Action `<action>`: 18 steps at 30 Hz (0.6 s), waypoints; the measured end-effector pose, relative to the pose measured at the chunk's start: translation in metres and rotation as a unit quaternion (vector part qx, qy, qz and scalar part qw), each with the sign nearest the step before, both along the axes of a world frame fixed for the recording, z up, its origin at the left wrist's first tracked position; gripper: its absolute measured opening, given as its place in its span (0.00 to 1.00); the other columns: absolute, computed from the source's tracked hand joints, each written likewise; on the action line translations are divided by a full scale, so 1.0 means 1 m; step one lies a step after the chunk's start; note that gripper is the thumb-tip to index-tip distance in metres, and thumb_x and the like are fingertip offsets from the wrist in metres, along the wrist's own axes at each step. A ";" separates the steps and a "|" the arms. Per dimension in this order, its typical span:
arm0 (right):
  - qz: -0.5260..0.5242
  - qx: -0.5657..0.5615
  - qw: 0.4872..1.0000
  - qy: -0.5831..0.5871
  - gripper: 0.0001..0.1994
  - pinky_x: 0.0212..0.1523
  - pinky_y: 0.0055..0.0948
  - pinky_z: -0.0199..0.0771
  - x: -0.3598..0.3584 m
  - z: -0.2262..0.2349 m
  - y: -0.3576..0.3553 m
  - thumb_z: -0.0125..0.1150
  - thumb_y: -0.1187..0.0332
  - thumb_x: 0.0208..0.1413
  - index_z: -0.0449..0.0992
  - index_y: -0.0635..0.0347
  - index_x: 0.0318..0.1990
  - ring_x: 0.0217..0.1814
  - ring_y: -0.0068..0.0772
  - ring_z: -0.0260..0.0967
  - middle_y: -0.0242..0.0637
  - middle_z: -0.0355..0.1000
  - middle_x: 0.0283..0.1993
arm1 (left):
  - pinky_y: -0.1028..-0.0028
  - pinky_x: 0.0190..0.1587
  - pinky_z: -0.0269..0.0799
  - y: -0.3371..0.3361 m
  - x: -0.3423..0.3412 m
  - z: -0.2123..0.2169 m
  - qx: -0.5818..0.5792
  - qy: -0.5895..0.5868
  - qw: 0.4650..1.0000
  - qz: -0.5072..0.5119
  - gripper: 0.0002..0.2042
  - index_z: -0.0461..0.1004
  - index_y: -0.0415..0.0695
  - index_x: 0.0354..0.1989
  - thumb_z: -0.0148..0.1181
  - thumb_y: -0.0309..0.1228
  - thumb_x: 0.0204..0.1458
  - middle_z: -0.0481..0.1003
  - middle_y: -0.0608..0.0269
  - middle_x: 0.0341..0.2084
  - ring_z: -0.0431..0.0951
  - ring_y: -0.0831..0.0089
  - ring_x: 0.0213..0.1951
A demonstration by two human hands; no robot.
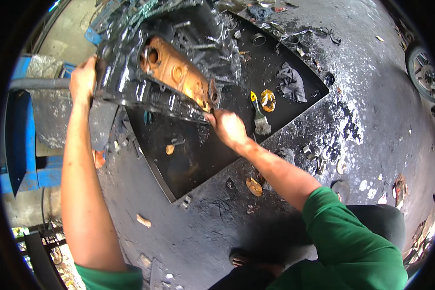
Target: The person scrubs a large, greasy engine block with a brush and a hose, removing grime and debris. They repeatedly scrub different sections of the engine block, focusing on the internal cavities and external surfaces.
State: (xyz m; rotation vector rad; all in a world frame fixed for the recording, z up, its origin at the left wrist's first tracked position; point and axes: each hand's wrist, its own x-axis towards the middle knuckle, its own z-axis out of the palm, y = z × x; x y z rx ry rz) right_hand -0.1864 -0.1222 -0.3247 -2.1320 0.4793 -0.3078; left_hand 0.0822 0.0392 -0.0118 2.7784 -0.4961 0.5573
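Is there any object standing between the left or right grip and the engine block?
No, nothing visible. The left grip is on the left end of the engine block, the right grip on its lower right corner. The paintbrush and grey rag lie on the black tray, off to the right.

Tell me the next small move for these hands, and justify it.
Probably firm up the grip of the right hand: it holds the dark metal block near a lower corner, while the left hand grips the left end, and the glossy surface may be slick.
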 end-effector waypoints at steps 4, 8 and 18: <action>-0.017 -0.086 0.989 -0.120 0.21 0.38 0.50 0.75 -0.002 0.011 -0.016 0.50 0.50 0.64 0.74 0.61 0.36 0.38 0.58 0.75 0.51 0.76 0.33 | 0.63 0.59 0.64 -0.003 -0.005 0.002 0.019 0.007 1.000 0.016 0.31 0.77 0.45 0.52 0.48 0.58 0.53 0.76 0.44 0.50 0.74 0.50 0.56; -0.003 -0.007 0.998 0.062 0.21 0.39 0.53 0.73 -0.008 0.017 -0.006 0.50 0.51 0.66 0.73 0.63 0.35 0.38 0.64 0.73 0.58 0.75 0.31 | 0.63 0.60 0.63 -0.007 -0.013 0.001 0.018 0.005 1.000 0.023 0.31 0.78 0.45 0.52 0.47 0.58 0.53 0.76 0.45 0.50 0.73 0.51 0.57; 0.051 0.031 0.996 0.073 0.24 0.40 0.52 0.72 -0.012 -0.001 -0.006 0.46 0.46 0.66 0.75 0.61 0.39 0.41 0.62 0.73 0.57 0.74 0.31 | 0.62 0.59 0.64 -0.003 -0.007 0.002 0.011 0.003 1.000 0.025 0.31 0.78 0.46 0.52 0.48 0.58 0.52 0.76 0.46 0.51 0.73 0.50 0.57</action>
